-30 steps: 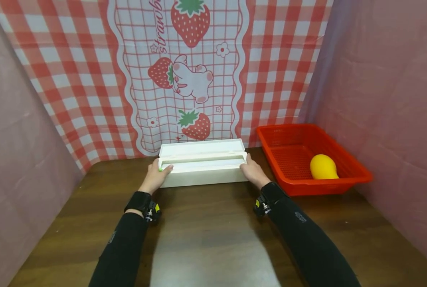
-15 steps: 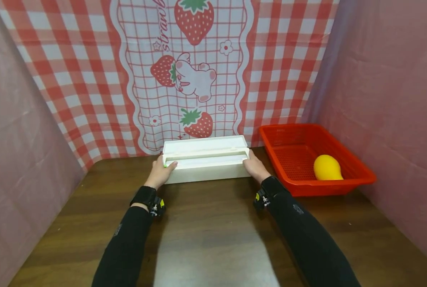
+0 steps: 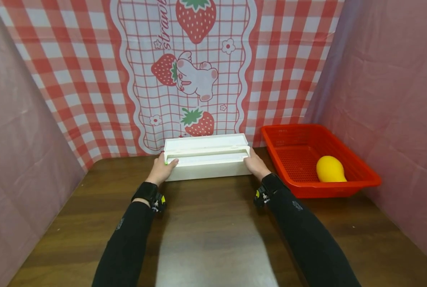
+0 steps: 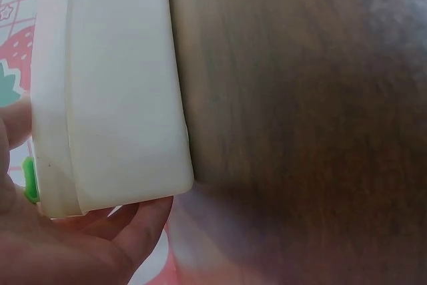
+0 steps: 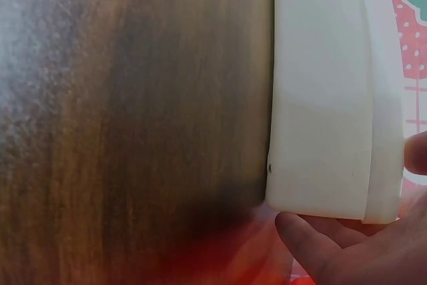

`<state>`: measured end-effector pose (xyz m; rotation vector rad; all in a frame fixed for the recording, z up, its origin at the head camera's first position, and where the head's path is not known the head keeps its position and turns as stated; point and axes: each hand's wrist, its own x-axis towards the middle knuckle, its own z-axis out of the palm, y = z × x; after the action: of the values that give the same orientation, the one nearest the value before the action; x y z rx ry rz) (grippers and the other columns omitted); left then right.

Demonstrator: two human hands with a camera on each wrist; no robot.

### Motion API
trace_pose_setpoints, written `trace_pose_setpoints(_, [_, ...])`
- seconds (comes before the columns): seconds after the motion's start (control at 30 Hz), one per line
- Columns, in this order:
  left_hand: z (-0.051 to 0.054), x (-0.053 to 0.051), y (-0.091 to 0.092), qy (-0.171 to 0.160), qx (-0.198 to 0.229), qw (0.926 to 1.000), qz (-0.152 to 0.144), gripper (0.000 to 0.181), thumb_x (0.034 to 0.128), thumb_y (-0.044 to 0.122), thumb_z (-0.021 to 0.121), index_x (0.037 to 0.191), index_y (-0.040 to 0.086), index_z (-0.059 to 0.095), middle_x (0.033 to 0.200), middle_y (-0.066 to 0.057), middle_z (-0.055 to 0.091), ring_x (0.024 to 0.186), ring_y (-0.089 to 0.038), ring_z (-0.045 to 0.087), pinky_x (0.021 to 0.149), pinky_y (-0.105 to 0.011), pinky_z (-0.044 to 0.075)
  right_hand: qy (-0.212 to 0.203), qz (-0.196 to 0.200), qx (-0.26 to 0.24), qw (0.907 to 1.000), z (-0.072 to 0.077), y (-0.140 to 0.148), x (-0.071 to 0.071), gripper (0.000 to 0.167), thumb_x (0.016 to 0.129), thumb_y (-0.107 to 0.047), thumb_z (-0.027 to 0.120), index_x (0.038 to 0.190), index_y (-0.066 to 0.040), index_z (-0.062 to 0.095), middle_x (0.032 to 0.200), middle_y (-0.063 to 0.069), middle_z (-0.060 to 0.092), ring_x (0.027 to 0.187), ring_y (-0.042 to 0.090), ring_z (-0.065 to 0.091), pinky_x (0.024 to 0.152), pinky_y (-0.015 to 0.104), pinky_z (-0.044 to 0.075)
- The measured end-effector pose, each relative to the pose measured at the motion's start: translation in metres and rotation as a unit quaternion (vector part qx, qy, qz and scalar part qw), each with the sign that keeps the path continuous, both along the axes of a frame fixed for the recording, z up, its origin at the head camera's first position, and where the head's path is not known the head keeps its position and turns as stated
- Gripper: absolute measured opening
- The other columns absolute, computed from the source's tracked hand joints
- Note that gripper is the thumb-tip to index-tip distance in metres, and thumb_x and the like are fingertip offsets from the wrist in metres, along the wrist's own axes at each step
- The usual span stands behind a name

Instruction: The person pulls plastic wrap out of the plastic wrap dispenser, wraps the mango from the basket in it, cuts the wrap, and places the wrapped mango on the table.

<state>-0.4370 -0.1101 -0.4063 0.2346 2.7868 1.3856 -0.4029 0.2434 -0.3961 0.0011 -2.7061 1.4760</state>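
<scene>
A long white box (image 3: 210, 171) with its lid (image 3: 206, 142) tilted up at the back stands near the rear edge of the table. A slot runs along its top, and a small green piece (image 4: 30, 179) shows at its left end. My left hand (image 3: 159, 170) grips that end, thumb on the upper front rim and fingers against the end wall. At the opposite end, my right hand (image 3: 256, 165) holds the box the same way. From the right wrist view, a fingertip touches the lower corner of the end wall. What lies inside the slot is hard to make out.
To the right, a red plastic basket (image 3: 287, 159) contains a yellow rounded object (image 3: 330, 169). A red-and-white checked cloth (image 3: 95, 79) with strawberry prints hangs right behind the box. Pink curtains (image 3: 389, 99) flank the brown wooden table (image 3: 206, 227).
Both hands have shifted the white box a little farther back toward the hanging cloth, with their grip kept. The head view has turned slightly; the basket and the yellow object stay put.
</scene>
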Motion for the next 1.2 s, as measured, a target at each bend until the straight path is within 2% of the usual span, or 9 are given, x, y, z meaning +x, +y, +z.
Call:
trace_pose_setpoints(0.4, [0.002, -0.001, -0.001, -0.014, 0.001, 0.9999, 0.002, 0.079, 0.1077, 0.038, 0.048, 0.161, -0.001, 0.004, 0.163, -0.031, 0.01, 0.152, -0.043, 0.013, 0.119, -0.056, 0.02, 0.019, 0.021, -0.03, 0.9992, -0.005, -0.002, -0.01, 0.069, 0.097, -0.007, 0.036, 0.162, -0.002, 0.012, 0.166, 0.018, 0.02, 0.148, 0.035, 0.026, 0.121, 0.052, 0.017])
trace_pose_setpoints(0.5, [0.003, -0.003, 0.001, -0.007, -0.005, 0.9999, 0.005, 0.079, 0.1072, 0.038, 0.049, 0.161, -0.001, 0.008, 0.162, -0.031, 0.014, 0.151, -0.043, 0.015, 0.118, -0.056, 0.022, 0.011, -0.006, 0.004, 0.9999, -0.001, -0.004, -0.01, 0.069, 0.095, -0.009, 0.036, 0.161, -0.002, 0.017, 0.163, 0.022, 0.024, 0.144, 0.04, 0.028, 0.119, 0.055, 0.021])
trace_pose_setpoints(0.6, [0.006, -0.002, 0.006, 0.019, -0.039, 0.9989, 0.019, 0.08, 0.1053, 0.04, 0.053, 0.161, -0.001, 0.012, 0.16, -0.032, 0.016, 0.148, -0.046, 0.02, 0.116, -0.058, 0.026, 0.025, -0.045, 0.09, 0.9946, 0.004, -0.008, -0.011, 0.067, 0.091, -0.013, 0.041, 0.157, -0.001, 0.03, 0.155, 0.026, 0.031, 0.138, 0.044, 0.031, 0.112, 0.059, 0.03])
trace_pose_setpoints(0.7, [0.012, -0.001, 0.013, 0.092, -0.109, 0.9894, 0.027, 0.07, 0.1028, 0.035, 0.059, 0.156, 0.0, 0.031, 0.153, -0.03, 0.03, 0.141, -0.048, 0.031, 0.112, -0.059, 0.031, 0.077, -0.032, 0.224, 0.971, 0.006, -0.01, -0.015, 0.056, 0.089, -0.012, 0.047, 0.144, 0.002, 0.05, 0.141, 0.027, 0.044, 0.13, 0.045, 0.04, 0.106, 0.058, 0.038])
trace_pose_setpoints(0.83, [0.017, -0.001, 0.025, 0.189, -0.236, 0.9532, -0.005, 0.037, 0.0994, 0.016, 0.061, 0.134, 0.003, 0.063, 0.133, -0.023, 0.057, 0.123, -0.044, 0.052, 0.1, -0.058, 0.043, 0.148, 0.046, 0.374, 0.9144, 0.006, -0.009, -0.018, 0.041, 0.091, -0.007, 0.047, 0.124, 0.006, 0.065, 0.127, 0.024, 0.061, 0.122, 0.041, 0.052, 0.109, 0.05, 0.039])
trace_pose_setpoints(0.9, [0.018, -0.002, 0.031, 0.201, -0.285, 0.9366, -0.031, 0.033, 0.0962, 0.01, 0.059, 0.127, 0.005, 0.069, 0.126, -0.019, 0.063, 0.116, -0.042, 0.058, 0.095, -0.058, 0.046, 0.158, 0.068, 0.407, 0.8972, 0.007, -0.008, -0.019, 0.035, 0.092, -0.007, 0.046, 0.116, 0.005, 0.068, 0.121, 0.022, 0.066, 0.116, 0.04, 0.056, 0.11, 0.049, 0.038])
trace_pose_setpoints(0.93, [0.02, -0.003, 0.033, 0.199, -0.303, 0.931, -0.038, 0.034, 0.094, 0.009, 0.059, 0.126, 0.006, 0.07, 0.125, -0.018, 0.065, 0.113, -0.041, 0.06, 0.094, -0.057, 0.047, 0.158, 0.074, 0.415, 0.8931, 0.008, -0.007, -0.02, 0.033, 0.094, -0.008, 0.045, 0.113, 0.004, 0.069, 0.119, 0.021, 0.068, 0.115, 0.039, 0.057, 0.109, 0.048, 0.039])
trace_pose_setpoints(1.03, [0.025, -0.006, 0.036, 0.172, -0.325, 0.9287, -0.047, 0.041, 0.0894, 0.008, 0.057, 0.129, 0.008, 0.069, 0.127, -0.016, 0.065, 0.115, -0.039, 0.061, 0.097, -0.059, 0.044, 0.147, 0.077, 0.408, 0.8977, 0.013, -0.007, -0.024, 0.033, 0.1, -0.015, 0.044, 0.108, 0.001, 0.071, 0.117, 0.02, 0.07, 0.112, 0.038, 0.06, 0.11, 0.048, 0.038])
trace_pose_setpoints(1.2, [0.033, -0.012, 0.038, 0.1, -0.319, 0.9407, -0.059, 0.05, 0.0903, 0.008, 0.046, 0.137, 0.009, 0.063, 0.139, -0.015, 0.06, 0.128, -0.036, 0.055, 0.107, -0.062, 0.032, 0.087, 0.081, 0.389, 0.9138, 0.019, -0.009, -0.03, 0.044, 0.106, -0.023, 0.04, 0.131, 0.0, 0.066, 0.134, 0.018, 0.064, 0.128, 0.036, 0.054, 0.119, 0.046, 0.025])
